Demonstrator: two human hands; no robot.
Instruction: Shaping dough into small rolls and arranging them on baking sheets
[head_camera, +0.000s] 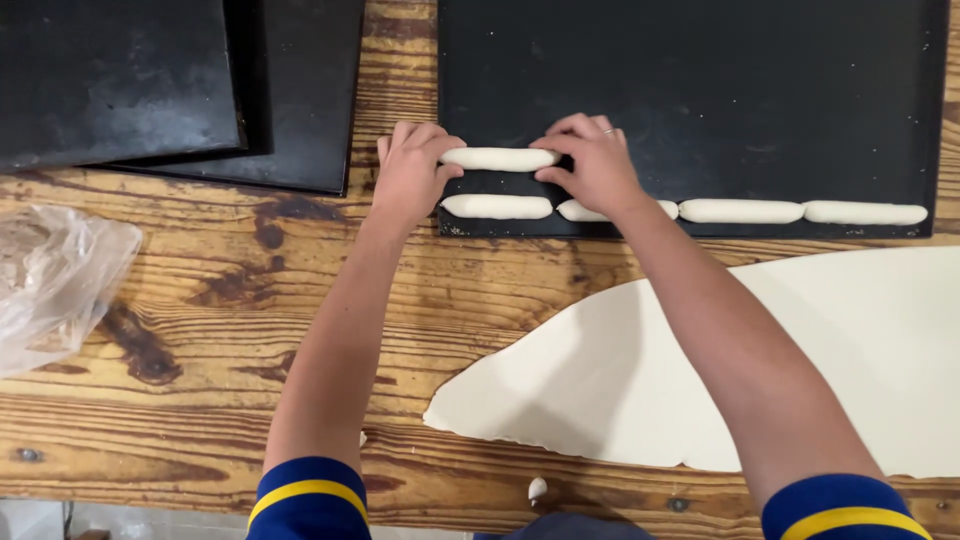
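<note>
Worn, knotty wooden planks make up your worktable (200, 300), which fills most of the frame, with a dark baking tray (700, 80) lying across the upper right and two more dark trays (150, 90) stacked at the upper left. Near the tray's lower left corner you hold a short dough roll (498, 158) between both hands, one at each end. Your left hand (410, 175) pinches its left tip, thumb below and fingers curled over the top; your right hand (595, 160) clasps the right tip the same way, a ring showing on one finger. Both forearms reach up from the bottom of the frame, converging slightly, wrists straight, blue sleeves with a yellow band at the lower edge. The roll looks soft, light and easily stretched or dented, so the ends seem the right place to hold it, with a gentle touch and no pull along its length. Just below it, a row of finished rolls (740, 211) lies end to end along the tray's lower edge. At lower right a flat sheet of pale dough (620, 380) spreads over the wood, and a crumpled clear plastic bag (50, 280) sits at the left edge.
</note>
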